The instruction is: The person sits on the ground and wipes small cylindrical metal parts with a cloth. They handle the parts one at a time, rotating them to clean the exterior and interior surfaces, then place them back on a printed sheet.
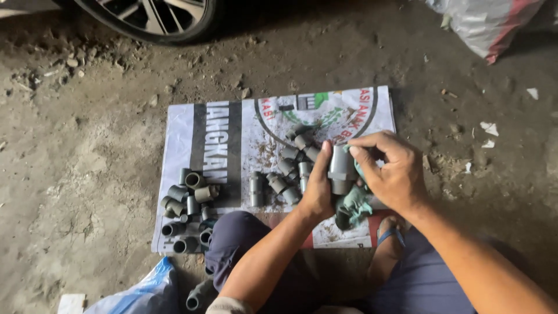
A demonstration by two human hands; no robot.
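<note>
Both hands over sack's near right corner: left hand (318, 189) grips grey pipe fitting (340, 168), right hand (390, 171) pinches green rag (356, 200) against it. Printed sack (232, 134) on dirt floor (87, 174); fitting pile (189, 209) at near left corner; car wheel (151, 17) beyond.

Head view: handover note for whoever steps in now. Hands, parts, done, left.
Left hand grips a grey pipe fitting upright. Right hand presses a green rag against it.
Loose fittings lie mid-sheet beside the hands; a second pile sits at the left edge of the printed sack sheet on the dirt floor.
Done: cannot tell which pile is wiped.
Left: the held fitting is in mid-wipe.
</note>
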